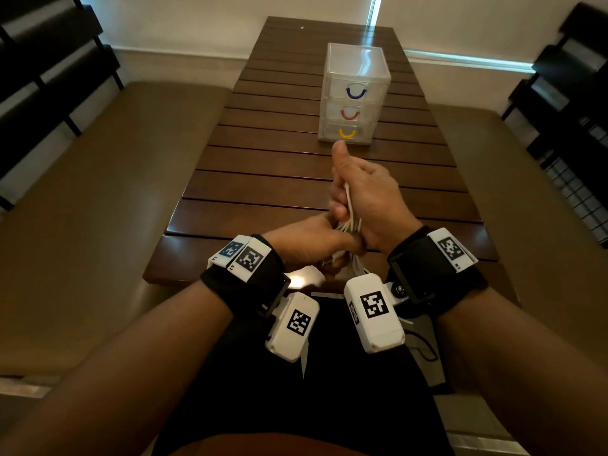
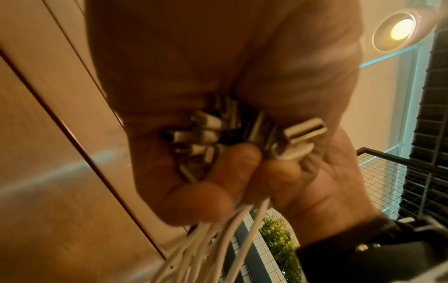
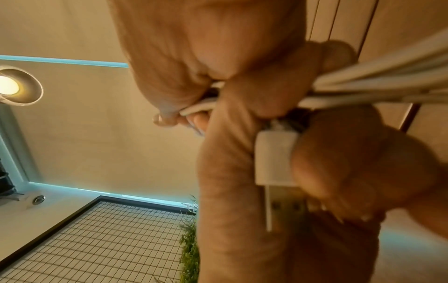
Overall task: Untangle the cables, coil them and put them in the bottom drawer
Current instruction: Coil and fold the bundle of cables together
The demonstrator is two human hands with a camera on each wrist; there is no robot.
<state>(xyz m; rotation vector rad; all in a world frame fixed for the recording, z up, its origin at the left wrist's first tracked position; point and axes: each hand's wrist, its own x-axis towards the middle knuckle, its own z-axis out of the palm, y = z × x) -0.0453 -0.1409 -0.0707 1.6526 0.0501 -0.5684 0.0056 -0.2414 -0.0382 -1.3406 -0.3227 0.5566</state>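
A bundle of white cables [image 1: 349, 205] is held in the air over the near end of the wooden table [image 1: 263, 179]. My right hand [image 1: 342, 205] grips the strands [image 3: 387, 76] in a fist, thumb pointing up. Just below it, my left hand [image 1: 332, 255] holds the cable ends. Several plugs [image 2: 208, 134] are bunched inside its curled fingers [image 2: 232, 162], and a white USB plug [image 3: 276, 159] sticks out. Loose strands [image 2: 218, 239] hang beneath. The clear drawer unit [image 1: 355, 60] stands further along the table. Its bottom drawer, with a yellow handle [image 1: 347, 133], is closed.
Blue [image 1: 356, 93] and red [image 1: 349, 115] handles mark the two upper drawers, both closed. Padded benches [image 1: 98, 192] run along each side of the table, with dark slatted backs [image 1: 49, 60] behind them. A wall is at the table's far end.
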